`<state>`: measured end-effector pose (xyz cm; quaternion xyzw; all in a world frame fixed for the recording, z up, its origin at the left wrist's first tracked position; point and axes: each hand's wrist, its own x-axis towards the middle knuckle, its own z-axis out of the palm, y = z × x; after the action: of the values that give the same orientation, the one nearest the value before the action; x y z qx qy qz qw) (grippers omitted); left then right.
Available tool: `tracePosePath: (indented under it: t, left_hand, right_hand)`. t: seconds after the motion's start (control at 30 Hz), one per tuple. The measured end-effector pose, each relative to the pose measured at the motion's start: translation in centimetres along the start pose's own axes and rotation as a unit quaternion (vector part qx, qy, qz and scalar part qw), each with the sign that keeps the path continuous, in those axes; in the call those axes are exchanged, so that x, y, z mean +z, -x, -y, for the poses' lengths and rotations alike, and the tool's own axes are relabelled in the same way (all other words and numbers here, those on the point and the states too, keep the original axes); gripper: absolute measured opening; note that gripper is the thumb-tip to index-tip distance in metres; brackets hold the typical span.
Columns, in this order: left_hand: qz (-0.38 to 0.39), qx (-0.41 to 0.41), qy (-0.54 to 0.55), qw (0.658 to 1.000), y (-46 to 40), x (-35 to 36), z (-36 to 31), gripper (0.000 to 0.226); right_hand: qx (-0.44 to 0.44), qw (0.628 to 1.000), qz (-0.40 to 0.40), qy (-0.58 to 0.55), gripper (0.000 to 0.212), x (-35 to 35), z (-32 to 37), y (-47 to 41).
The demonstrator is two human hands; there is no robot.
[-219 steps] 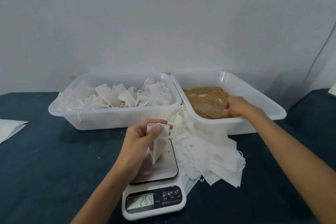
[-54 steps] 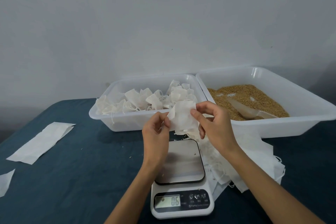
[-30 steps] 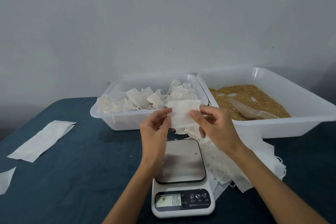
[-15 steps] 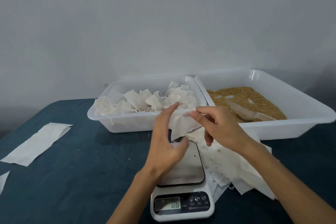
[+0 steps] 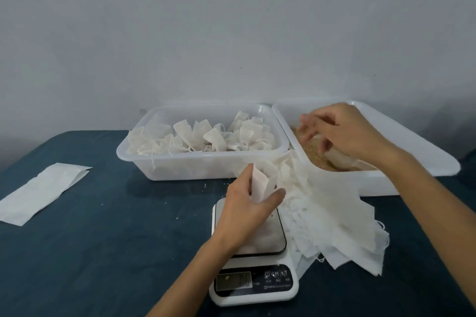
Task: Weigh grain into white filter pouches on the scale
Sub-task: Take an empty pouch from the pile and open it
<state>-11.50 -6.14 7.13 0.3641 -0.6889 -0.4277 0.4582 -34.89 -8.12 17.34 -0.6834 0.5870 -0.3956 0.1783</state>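
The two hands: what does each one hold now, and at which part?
The left hand pinches a white filter pouch near its lower part, over the scale. The right hand reaches into the grain tub; blurred, so its hold cannot be told.

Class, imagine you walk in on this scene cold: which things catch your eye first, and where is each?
The left hand pinches an empty white pouch over the scale in the near middle. The right hand reaches into the grain tub at the back right. Beside that, the left tub brims with filled pouches.

Blue table (image 5: 103, 252): tubs (image 5: 206, 165), scale (image 5: 253, 291)
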Motion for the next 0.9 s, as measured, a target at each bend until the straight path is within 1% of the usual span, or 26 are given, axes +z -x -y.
tracePosePath:
  t: [0.03, 0.07, 0.1, 0.13, 0.17, 0.2, 0.23, 0.27, 0.3, 0.33, 0.43, 0.47, 0.5, 0.57, 0.63, 0.7, 0.73, 0.83, 0.87, 0.9]
  left_hand:
    - [-0.002, -0.007, 0.015, 1.0, -0.1, 0.0, 0.1, 0.026]
    - [-0.006, -0.014, 0.03, 0.999, -0.1, -0.1, 0.2, 0.026]
    - [-0.013, -0.02, 0.044, 0.999, -0.3, -0.1, 0.3, 0.027]
    - [-0.02, -0.025, 0.057, 0.998, -0.4, -0.2, 0.5, 0.027]
    - [-0.026, -0.027, 0.066, 0.997, -0.6, -0.2, 0.6, 0.026]
    - [-0.03, -0.027, 0.075, 0.996, -0.7, -0.3, 0.8, 0.025]
    - [-0.031, -0.027, 0.081, 0.996, -0.8, -0.3, 0.8, 0.024]
    - [-0.032, -0.028, 0.083, 0.996, -0.8, -0.4, 0.9, 0.024]
    - [-0.033, -0.029, 0.081, 0.996, -0.9, -0.4, 1.0, 0.024]
    - [-0.032, -0.028, 0.077, 0.996, -0.9, -0.4, 1.1, 0.024]
    - [-0.033, -0.025, 0.072, 0.997, -0.9, -0.2, 1.4, 0.024]
    - [-0.035, -0.024, 0.076, 0.996, -0.9, -0.3, 1.5, 0.024]
    - [-0.039, -0.024, 0.079, 0.996, -1.0, -0.3, 1.5, 0.024]
    - [-0.046, -0.023, 0.085, 0.995, -1.1, -0.3, 1.6, 0.024]
    - [-0.048, -0.024, 0.091, 0.994, -1.1, -0.3, 1.7, 0.025]
    - [-0.049, -0.025, 0.09, 0.994, -1.1, -0.3, 1.8, 0.026]
    - [-0.05, -0.025, 0.09, 0.994, -1.1, -0.3, 1.8, 0.025]
    - [-0.053, -0.024, 0.096, 0.994, -1.2, -0.3, 1.8, 0.023]
    - [-0.053, -0.024, 0.099, 0.993, -1.2, -0.4, 1.8, 0.022]
    - [-0.053, -0.024, 0.101, 0.993, -1.2, -0.4, 1.9, 0.021]
  right_hand:
    - [0.027, 0.997, -0.028, 0.06, 0.029, -1.2, -2.5, -0.9]
    - [0.069, 0.987, -0.022, 0.145, 0.024, -2.5, -5.1, -1.8]
    - [0.123, 0.963, 0.017, 0.24, 0.029, -3.6, -7.5, -2.3]
    - [0.18, 0.931, 0.072, 0.31, 0.036, -4.4, -9.6, -2.6]
    - [0.226, 0.9, 0.116, 0.355, 0.042, -4.8, -11.4, -2.6]
    - [0.257, 0.879, 0.143, 0.375, 0.054, -4.9, -12.5, -2.5]
    - [0.273, 0.872, 0.152, 0.377, 0.066, -4.8, -13.2, -2.4]
    - [0.271, 0.874, 0.149, 0.375, 0.077, -4.7, -14.0, -2.4]
    - [0.262, 0.876, 0.147, 0.376, 0.082, -4.5, -14.6, -2.5]
    - [0.258, 0.876, 0.15, 0.38, 0.078, -4.4, -15.0, -2.7]
    - [0.269, 0.861, 0.175, 0.394, 0.036, -4.6, -15.5, -3.1]
    - [0.269, 0.856, 0.185, 0.402, 0.029, -4.7, -15.5, -3.1]
    - [0.265, 0.853, 0.189, 0.409, 0.026, -4.9, -15.7, -3.1]
    - [0.248, 0.854, 0.171, 0.424, 0.02, -5.0, -16.0, -3.1]
    - [0.218, 0.861, 0.127, 0.441, 0.009, -5.4, -16.0, -3.2]
    - [0.186, 0.854, 0.076, 0.479, 0.003, -5.8, -15.7, -3.3]
    - [0.17, 0.84, 0.051, 0.512, 0.007, -6.1, -15.7, -3.3]
    - [0.135, 0.763, 0.007, 0.632, 0.02, -6.9, -15.8, -3.8]
    - [0.128, 0.745, 0.003, 0.655, 0.023, -7.2, -15.6, -3.9]
    - [0.117, 0.737, 0.004, 0.666, 0.025, -7.4, -15.6, -4.0]
